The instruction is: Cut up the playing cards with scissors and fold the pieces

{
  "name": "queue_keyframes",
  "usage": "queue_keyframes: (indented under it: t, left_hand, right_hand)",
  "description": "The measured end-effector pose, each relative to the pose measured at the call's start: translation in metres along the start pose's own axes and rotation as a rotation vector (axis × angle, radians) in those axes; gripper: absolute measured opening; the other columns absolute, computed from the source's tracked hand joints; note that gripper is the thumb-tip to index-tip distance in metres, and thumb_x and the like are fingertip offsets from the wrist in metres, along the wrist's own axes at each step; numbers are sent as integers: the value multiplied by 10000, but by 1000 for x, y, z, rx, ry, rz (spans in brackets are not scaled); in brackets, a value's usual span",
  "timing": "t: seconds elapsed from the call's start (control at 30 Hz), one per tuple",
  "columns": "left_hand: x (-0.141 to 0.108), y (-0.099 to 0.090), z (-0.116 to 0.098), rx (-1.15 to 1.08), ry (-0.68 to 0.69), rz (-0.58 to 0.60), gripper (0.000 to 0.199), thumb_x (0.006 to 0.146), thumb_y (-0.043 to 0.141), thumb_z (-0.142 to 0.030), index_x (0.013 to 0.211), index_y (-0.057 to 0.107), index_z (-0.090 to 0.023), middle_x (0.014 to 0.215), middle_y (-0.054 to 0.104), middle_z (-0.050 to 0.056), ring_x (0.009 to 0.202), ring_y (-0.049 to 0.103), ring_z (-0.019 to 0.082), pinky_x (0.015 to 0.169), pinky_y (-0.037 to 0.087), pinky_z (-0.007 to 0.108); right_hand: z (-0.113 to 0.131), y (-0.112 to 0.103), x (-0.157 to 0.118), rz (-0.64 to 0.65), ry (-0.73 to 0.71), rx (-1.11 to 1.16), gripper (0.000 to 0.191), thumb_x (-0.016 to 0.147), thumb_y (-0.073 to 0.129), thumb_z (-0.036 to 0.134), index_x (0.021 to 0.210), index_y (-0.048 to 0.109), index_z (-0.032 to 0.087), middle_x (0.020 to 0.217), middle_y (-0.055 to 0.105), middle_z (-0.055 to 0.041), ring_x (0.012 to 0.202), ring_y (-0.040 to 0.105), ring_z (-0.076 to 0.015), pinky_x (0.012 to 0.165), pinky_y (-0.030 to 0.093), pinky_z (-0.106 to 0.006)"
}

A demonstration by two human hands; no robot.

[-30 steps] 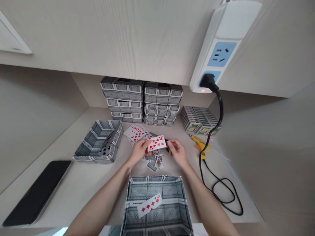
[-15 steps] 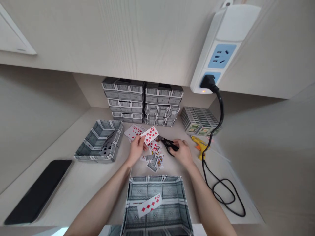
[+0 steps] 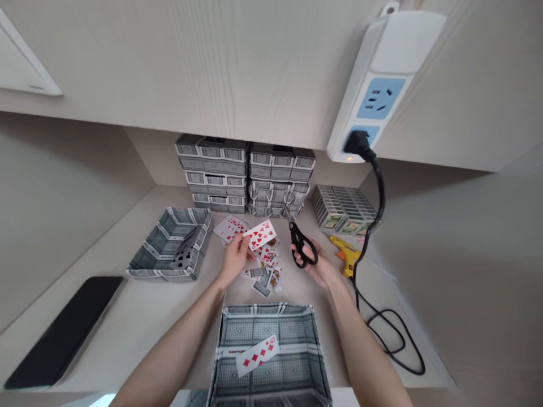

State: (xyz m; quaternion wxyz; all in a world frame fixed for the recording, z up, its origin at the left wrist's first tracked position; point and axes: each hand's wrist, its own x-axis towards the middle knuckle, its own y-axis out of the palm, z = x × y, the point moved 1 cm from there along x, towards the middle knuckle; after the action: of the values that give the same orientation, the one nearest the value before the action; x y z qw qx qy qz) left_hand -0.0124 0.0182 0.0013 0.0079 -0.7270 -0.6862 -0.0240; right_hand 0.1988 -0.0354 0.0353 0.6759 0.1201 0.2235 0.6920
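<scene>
Between thumb and fingers, my left hand (image 3: 236, 255) pinches a playing card (image 3: 261, 234) with red hearts, face up. My right hand (image 3: 318, 264) is closed round the handles of black-handled scissors (image 3: 299, 240), whose blades point up and away from me, apart from the card. Beneath and beside my left hand lie loose playing cards (image 3: 230, 227) and cut card pieces (image 3: 263, 281). Close to me stands an open box made of playing cards (image 3: 280, 326). A cut piece of a diamonds card (image 3: 257, 355) rests in it.
Stacked card-made boxes (image 3: 216, 164) stand against the back. An open card-made tray (image 3: 142, 255) and a dark flat slab (image 3: 63, 333) are at left. At right are card packs (image 3: 345, 208), a yellow glue gun (image 3: 348, 254) and a black cord (image 3: 382, 186) from the power strip (image 3: 382, 85).
The scissors have turned in my right hand, from pointing left toward the card to pointing up and away. My right palm has rolled upward. The left hand keeps the card nearly still.
</scene>
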Motion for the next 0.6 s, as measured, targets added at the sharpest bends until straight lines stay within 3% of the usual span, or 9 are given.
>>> queue_keyframes:
  t: [0.2, 0.33, 0.43, 0.6]
  left_hand:
    - [0, -1, -2, -16, 3, -42, 320, 757, 479, -502, 806, 460, -187, 432, 536, -53, 364, 513, 129, 404, 404, 233]
    - [-2, -3, -8, -17, 37, -86, 331, 750, 495, -504, 806, 479, -178, 453, 550, -49, 366, 508, 121, 405, 402, 229]
    - [-3, -4, -13, -44, 50, -111, 342, 750, 493, -507, 824, 486, -173, 500, 588, -33, 368, 507, 114, 400, 393, 226]
    - [-1, -5, -17, -176, -10, -94, 372, 696, 572, -485, 858, 507, -157, 566, 627, -14, 378, 508, 97, 412, 399, 221]
  right_hand:
    - [0, 10, -7, 63, -72, -115, 920, 525, 704, 549, 1274, 234, 292, 788, 637, -33, 483, 458, -123, 369, 316, -212]
    - [0, 15, -12, 122, -62, -193, 991, 538, 589, 690, 1327, 162, 267, 786, 626, -61, 472, 464, -142, 379, 350, -248]
    - [-2, 11, -11, 177, -36, -220, 951, 543, 512, 754, 1296, 285, 219, 813, 613, -90, 523, 499, -161, 447, 408, -288]
    - [-7, 2, -7, 363, 79, -293, 794, 538, 580, 707, 1105, 526, 154, 778, 593, -73, 512, 486, -129, 443, 395, -253]
